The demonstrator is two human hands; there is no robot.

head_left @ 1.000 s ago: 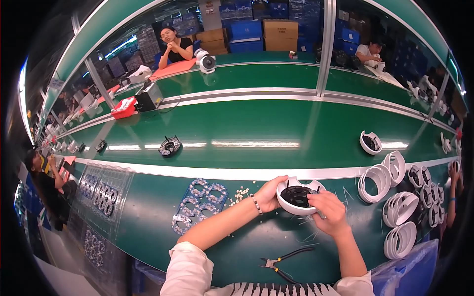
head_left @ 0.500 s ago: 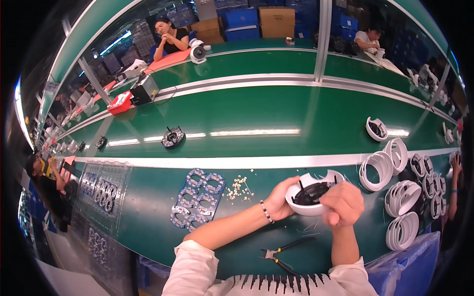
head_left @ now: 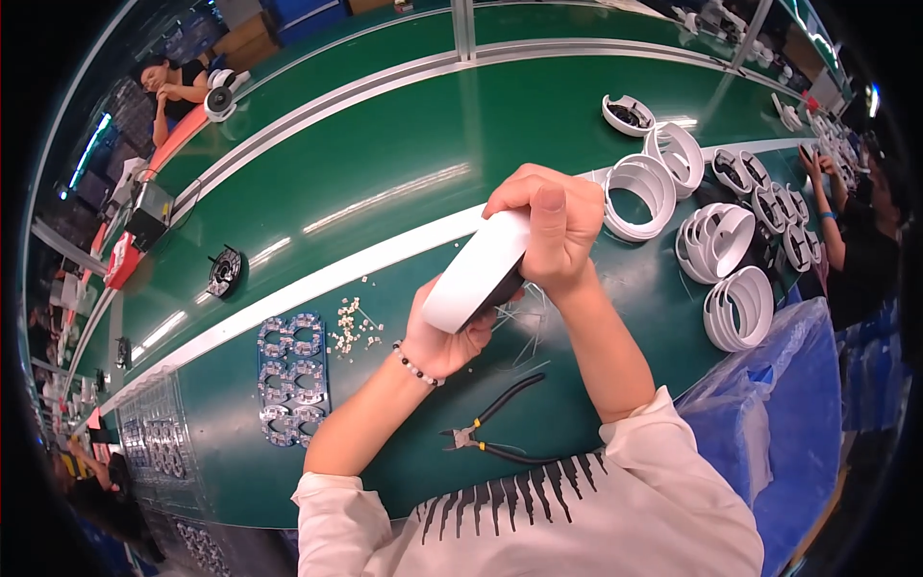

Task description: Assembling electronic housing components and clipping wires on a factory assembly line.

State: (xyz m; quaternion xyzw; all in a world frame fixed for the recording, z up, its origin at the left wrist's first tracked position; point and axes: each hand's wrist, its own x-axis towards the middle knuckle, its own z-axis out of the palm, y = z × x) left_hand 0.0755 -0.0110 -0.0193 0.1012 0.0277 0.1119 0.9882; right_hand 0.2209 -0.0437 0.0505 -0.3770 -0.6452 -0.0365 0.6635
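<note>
Both hands grip a round white plastic housing (head_left: 478, 274), tilted up on its edge above the bench so its white outer wall faces me. My left hand (head_left: 444, 337) is wrapped round its lower left side, fingers curling under the dark inner part. At the upper right my right hand (head_left: 556, 226) closes over the rim, thumb raised. Most of the black inside is turned away from view. Below the hands, diagonal cutters (head_left: 508, 396) with black and yellow handles lie spread on the bench, near thin pale cut strips (head_left: 519, 327).
A blue panel of circuit boards (head_left: 292, 380) and scattered small white connectors (head_left: 354, 329) lie left. Stacked white rings (head_left: 639, 197) and housings with black insides (head_left: 628, 113) are at right. A black round part (head_left: 225, 272) rests on the green surface beyond. Co-workers sit around.
The housing has gone from lying open side up to standing tilted on edge, its outer wall showing. My right hand has moved from its inside to the upper rim. The view has swung right.
</note>
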